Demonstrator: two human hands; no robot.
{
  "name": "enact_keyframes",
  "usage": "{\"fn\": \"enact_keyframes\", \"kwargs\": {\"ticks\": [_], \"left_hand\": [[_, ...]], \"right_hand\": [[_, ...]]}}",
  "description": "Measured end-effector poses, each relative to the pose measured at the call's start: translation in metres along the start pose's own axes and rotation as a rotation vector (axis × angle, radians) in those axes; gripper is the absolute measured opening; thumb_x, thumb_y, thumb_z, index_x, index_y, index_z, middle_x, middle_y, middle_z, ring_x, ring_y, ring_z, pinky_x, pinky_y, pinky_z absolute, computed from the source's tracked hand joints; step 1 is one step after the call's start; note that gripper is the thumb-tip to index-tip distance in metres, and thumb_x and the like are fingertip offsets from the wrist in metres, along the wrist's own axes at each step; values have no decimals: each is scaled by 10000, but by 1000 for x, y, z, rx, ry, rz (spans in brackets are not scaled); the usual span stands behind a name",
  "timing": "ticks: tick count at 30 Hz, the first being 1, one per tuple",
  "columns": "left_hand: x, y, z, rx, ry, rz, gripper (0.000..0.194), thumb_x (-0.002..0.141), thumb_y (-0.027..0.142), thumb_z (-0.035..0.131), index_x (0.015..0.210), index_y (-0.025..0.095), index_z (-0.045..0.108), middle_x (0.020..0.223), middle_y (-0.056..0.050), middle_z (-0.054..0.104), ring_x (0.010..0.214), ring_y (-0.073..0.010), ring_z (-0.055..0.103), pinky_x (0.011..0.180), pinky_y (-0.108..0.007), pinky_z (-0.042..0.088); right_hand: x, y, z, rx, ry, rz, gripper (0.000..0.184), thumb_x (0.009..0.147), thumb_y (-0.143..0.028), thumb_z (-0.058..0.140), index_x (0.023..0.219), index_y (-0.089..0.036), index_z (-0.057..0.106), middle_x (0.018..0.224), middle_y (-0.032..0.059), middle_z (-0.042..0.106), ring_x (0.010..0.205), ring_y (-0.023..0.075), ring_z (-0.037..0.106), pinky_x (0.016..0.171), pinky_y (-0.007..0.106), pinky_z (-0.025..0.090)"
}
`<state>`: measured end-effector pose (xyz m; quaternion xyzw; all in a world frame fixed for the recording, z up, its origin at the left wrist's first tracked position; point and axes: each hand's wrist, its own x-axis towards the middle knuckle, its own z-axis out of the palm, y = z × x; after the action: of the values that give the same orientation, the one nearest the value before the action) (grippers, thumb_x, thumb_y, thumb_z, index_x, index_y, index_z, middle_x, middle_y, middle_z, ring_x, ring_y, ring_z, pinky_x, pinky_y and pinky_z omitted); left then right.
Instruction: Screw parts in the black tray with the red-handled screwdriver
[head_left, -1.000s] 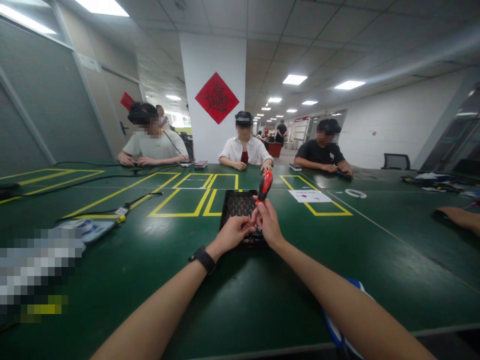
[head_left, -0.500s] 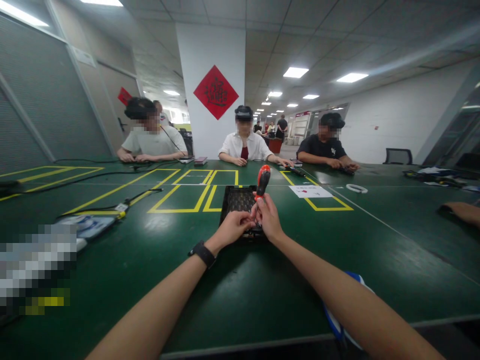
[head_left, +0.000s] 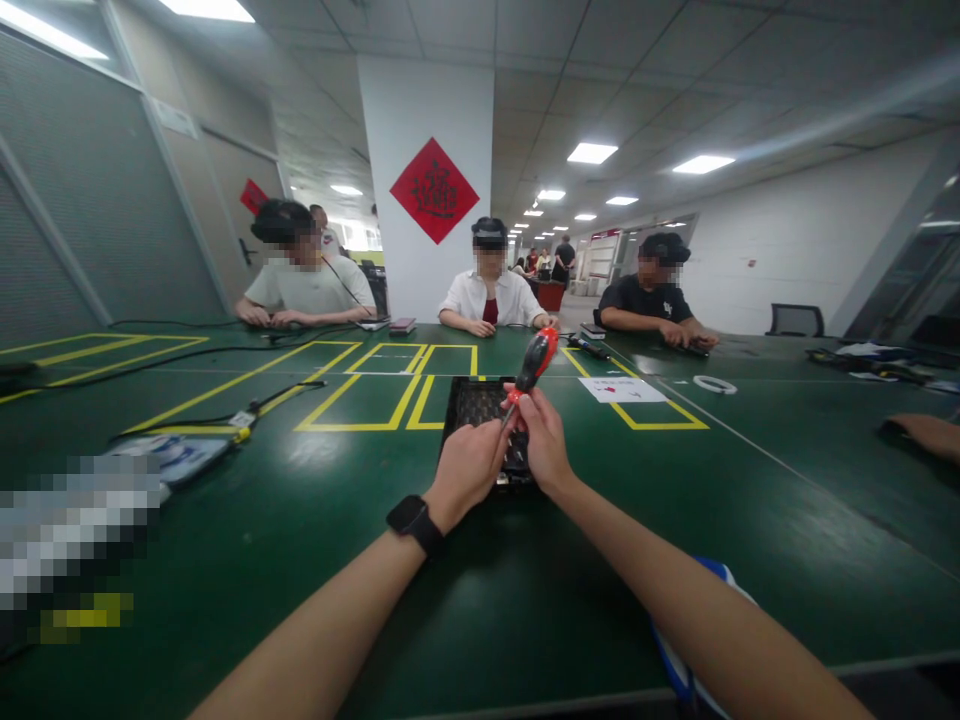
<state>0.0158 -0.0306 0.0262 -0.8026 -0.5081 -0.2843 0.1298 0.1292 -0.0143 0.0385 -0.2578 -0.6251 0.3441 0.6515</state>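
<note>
We see our right hand (head_left: pixel 546 440) wrapped around the lower part of a screwdriver (head_left: pixel 534 362), whose red and black handle rises above the fingers and leans toward the right, away from us. Our left hand (head_left: pixel 466 468) is curled in just beside the right, its fingertips meeting the tool near the shaft; whether it grips the shaft itself or only steadies something small there we cannot tell, since the fingers hide the tip. Both hands hover directly over the near end of a black tray (head_left: pixel 480 405), which lies flat on the green counter (head_left: pixel 300 520) between our forearms and the yellow marked rectangles (head_left: pixel 390 385). A black watch (head_left: pixel 415 520) sits on our left wrist.

Farther right on the counter lies a white sheet of paper (head_left: pixel 621 389), well apart from the hands, and beyond it a white ring (head_left: pixel 713 383). To the left a black cable (head_left: pixel 225 415) runs across the surface. Three other people (head_left: pixel 491 290) sit along the far side, their arms resting on the counter's edge. A red diamond sign (head_left: pixel 434 190) hangs on the pillar behind them.
</note>
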Motion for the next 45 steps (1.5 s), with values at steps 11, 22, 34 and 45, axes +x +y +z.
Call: {"fn": "enact_keyframes", "kwargs": {"ticks": [11, 22, 34, 45], "left_hand": [[-2, -102, 9, 116, -152, -633, 501, 883, 372, 155, 856, 132, 594, 886, -144, 640, 800, -230, 600, 642, -282, 415], [-8, -107, 40, 211, -247, -585, 367, 825, 216, 287, 848, 106, 636, 868, -180, 644, 811, -266, 617, 675, -348, 450], [-13, -99, 30, 218, -320, -544, 443, 766, 484, 357, 880, 146, 620, 907, -146, 643, 825, -275, 607, 651, -337, 456], [-15, -108, 28, 159, -323, -569, 377, 776, 399, 356, 837, 166, 647, 903, -122, 651, 822, -225, 606, 666, -280, 442]], "right_hand": [[16, 47, -32, -212, 292, 12, 233, 774, -335, 438, 861, -150, 549, 662, 11, 540, 629, 127, 498, 624, 259, 402], [36, 70, -47, -1157, -120, 434, 255, 706, -275, 536, 863, -90, 617, 884, 168, 623, 825, 230, 591, 710, 310, 429], [71, 60, -58, -1420, -69, 641, 323, 801, -237, 460, 1025, -56, 606, 1018, 239, 594, 988, 296, 566, 774, 386, 447], [32, -24, -299, -1696, -47, 783, 296, 788, -195, 417, 919, -39, 632, 981, 261, 595, 942, 288, 577, 713, 311, 417]]}}
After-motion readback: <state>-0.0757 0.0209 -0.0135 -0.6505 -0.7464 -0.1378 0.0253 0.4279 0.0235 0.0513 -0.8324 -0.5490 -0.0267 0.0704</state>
